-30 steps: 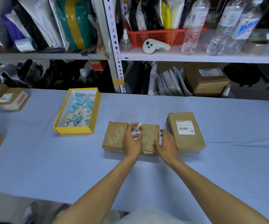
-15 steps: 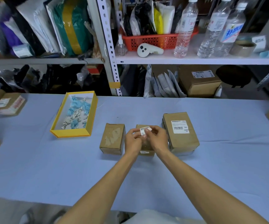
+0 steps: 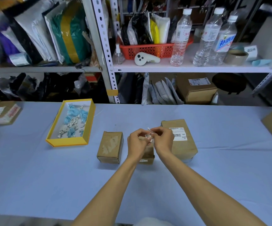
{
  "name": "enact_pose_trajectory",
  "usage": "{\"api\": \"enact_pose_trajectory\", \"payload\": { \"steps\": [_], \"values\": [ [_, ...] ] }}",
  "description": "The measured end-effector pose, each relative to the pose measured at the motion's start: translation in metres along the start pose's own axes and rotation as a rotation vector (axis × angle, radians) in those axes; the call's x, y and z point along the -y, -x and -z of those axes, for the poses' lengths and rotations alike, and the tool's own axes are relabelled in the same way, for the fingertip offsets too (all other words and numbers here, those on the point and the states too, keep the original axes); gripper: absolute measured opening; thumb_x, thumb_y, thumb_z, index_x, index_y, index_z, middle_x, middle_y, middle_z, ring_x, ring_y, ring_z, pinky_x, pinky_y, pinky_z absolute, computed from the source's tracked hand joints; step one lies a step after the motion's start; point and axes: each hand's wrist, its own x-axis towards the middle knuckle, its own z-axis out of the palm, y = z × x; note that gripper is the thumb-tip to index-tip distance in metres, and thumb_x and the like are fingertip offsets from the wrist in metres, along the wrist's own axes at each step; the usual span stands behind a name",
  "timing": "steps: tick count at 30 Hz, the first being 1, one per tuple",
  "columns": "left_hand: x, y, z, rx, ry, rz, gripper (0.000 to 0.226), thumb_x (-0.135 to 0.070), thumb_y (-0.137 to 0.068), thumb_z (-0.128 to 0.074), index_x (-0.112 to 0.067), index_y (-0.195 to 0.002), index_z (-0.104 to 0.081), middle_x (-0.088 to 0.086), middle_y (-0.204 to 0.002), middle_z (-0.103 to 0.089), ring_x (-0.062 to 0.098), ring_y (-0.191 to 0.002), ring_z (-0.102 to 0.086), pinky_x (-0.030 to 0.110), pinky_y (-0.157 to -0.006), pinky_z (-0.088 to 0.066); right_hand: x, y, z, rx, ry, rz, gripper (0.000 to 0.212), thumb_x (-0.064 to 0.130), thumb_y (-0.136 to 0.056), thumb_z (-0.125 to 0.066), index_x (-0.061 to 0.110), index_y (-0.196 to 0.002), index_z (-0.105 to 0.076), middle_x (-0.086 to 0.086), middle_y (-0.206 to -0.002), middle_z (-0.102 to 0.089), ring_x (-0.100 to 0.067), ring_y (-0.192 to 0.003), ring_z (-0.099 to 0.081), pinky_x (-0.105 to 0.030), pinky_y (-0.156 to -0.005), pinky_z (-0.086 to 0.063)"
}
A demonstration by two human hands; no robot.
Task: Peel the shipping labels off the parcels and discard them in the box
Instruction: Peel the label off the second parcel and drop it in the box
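Above the blue-covered bench (image 3: 50,176), a person's left grip (image 3: 137,141) and right grip (image 3: 163,139) met over the middle one of three brown parcels, the fingers of both curled and pinching a small crumpled label (image 3: 148,135) between them, over that parcel's top. The middle parcel (image 3: 147,154) lay largely hidden beneath the hands, a scrap of white showing on its near face. Just to its left stood the left parcel (image 3: 110,146), its top bearing only pale torn residue. Close on the other side lay the larger right parcel (image 3: 181,149), an intact barcode label (image 3: 179,136) on its top; whether it touched the middle one could not be told. Well to the left of the three, an open yellow box (image 3: 89,123) held a litter of blue and white paper scraps (image 3: 73,123). Another labelled carton (image 3: 1,114) sat at the bench's far left. Behind, a metal shelf (image 3: 181,68) carried water bottles (image 3: 181,35) and a red basket (image 3: 148,50).
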Motion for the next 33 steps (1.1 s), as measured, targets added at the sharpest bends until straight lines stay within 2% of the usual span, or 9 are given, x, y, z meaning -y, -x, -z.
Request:
{"api": "enact_pose_trajectory", "payload": {
  "steps": [3,6,11,14,17,20,24,27,33],
  "values": [
    [-0.008,0.001,-0.003,0.030,-0.206,-0.092,0.013,-0.005,-0.078,-0.071,-0.017,-0.082,-0.072,0.000,-0.081,-0.071,0.020,-0.078,-0.070,0.034,-0.071,-0.061,0.000,0.001,0.005,0.015,0.102,0.049,0.018,-0.009,-0.078,-0.061,0.004,-0.081,-0.074,-0.006,-0.076,-0.072,-0.016,-0.074,-0.067,-0.022,-0.069,-0.051],
    [-0.016,0.005,-0.010,0.045,-0.443,-0.209,0.015,-0.005,-0.085,-0.063,-0.013,-0.094,-0.071,0.001,-0.088,-0.071,0.011,-0.077,-0.062,0.004,-0.060,-0.042,-0.001,0.001,0.009,-0.026,0.122,0.050,0.022,-0.010,-0.077,-0.057,0.003,-0.081,-0.075,-0.005,-0.075,-0.072,-0.016,-0.074,-0.066,-0.028,-0.072,-0.053],
    [-0.016,0.009,-0.019,0.020,-0.471,-0.290,0.025,-0.003,-0.093,-0.051,-0.011,-0.107,-0.070,0.003,-0.097,-0.072,0.004,-0.087,-0.063,-0.007,-0.060,-0.037,0.002,-0.003,0.015,-0.098,-0.010,-0.042,0.017,-0.008,-0.079,-0.063,0.003,-0.084,-0.074,-0.006,-0.078,-0.071,-0.018,-0.078,-0.065,-0.020,-0.072,-0.050],
    [-0.011,0.011,-0.018,0.043,-0.467,-0.290,0.026,-0.007,-0.095,-0.050,-0.012,-0.110,-0.071,-0.001,-0.092,-0.073,-0.004,-0.079,-0.062,-0.004,-0.066,-0.037,0.000,-0.010,0.016,-0.091,-0.199,-0.243,0.013,-0.010,-0.076,-0.067,0.000,-0.083,-0.073,-0.011,-0.081,-0.071,-0.022,-0.078,-0.068,-0.024,-0.071,-0.054],
    [-0.005,0.009,-0.017,0.089,-0.481,-0.297,0.028,-0.012,-0.096,-0.050,-0.015,-0.116,-0.068,0.007,-0.103,-0.072,0.009,-0.090,-0.062,0.022,-0.086,-0.046,0.000,-0.014,0.017,-0.062,-0.503,-0.492,0.016,-0.017,-0.074,-0.066,-0.011,-0.089,-0.069,-0.021,-0.088,-0.070,-0.030,-0.081,-0.069,-0.033,-0.078,-0.059],
    [-0.002,0.006,-0.011,0.104,-0.441,-0.306,0.027,-0.007,-0.095,-0.053,-0.010,-0.118,-0.067,0.011,-0.100,-0.072,0.010,-0.088,-0.055,0.031,-0.087,-0.048,-0.002,-0.013,0.021,0.060,-0.670,-0.593,0.014,-0.018,-0.079,-0.063,-0.016,-0.093,-0.064,-0.019,-0.083,-0.067,-0.025,-0.077,-0.067,-0.023,-0.068,-0.060],
    [-0.001,0.001,-0.003,0.074,-0.423,-0.308,0.027,-0.007,-0.090,-0.061,-0.008,-0.116,-0.069,0.006,-0.087,-0.067,0.019,-0.084,-0.061,0.030,-0.079,-0.051,-0.004,-0.014,0.031,0.352,-0.620,-0.543,0.018,-0.014,-0.086,-0.055,-0.017,-0.103,-0.061,-0.021,-0.097,-0.066,-0.029,-0.097,-0.064,-0.028,-0.092,-0.054],
    [0.001,-0.003,-0.001,0.029,-0.376,-0.277,0.022,-0.004,-0.083,-0.065,-0.010,-0.103,-0.074,0.004,-0.089,-0.071,0.016,-0.085,-0.066,0.032,-0.080,-0.056,0.004,-0.017,0.038,0.497,-0.466,-0.459,0.028,-0.013,-0.088,-0.053,-0.018,-0.114,-0.058,-0.021,-0.105,-0.066,-0.028,-0.106,-0.061,-0.021,-0.088,-0.054],
    [-0.012,-0.012,0.002,-0.080,-0.240,-0.193,0.016,0.002,-0.081,-0.062,-0.009,-0.083,-0.073,-0.003,-0.069,-0.070,0.007,-0.066,-0.066,0.027,-0.066,-0.057,0.018,-0.014,0.027,0.482,-0.320,-0.286,0.022,-0.009,-0.084,-0.061,-0.011,-0.105,-0.066,-0.022,-0.106,-0.068,-0.023,-0.104,-0.064,-0.029,-0.102,-0.046]
  ]
}}
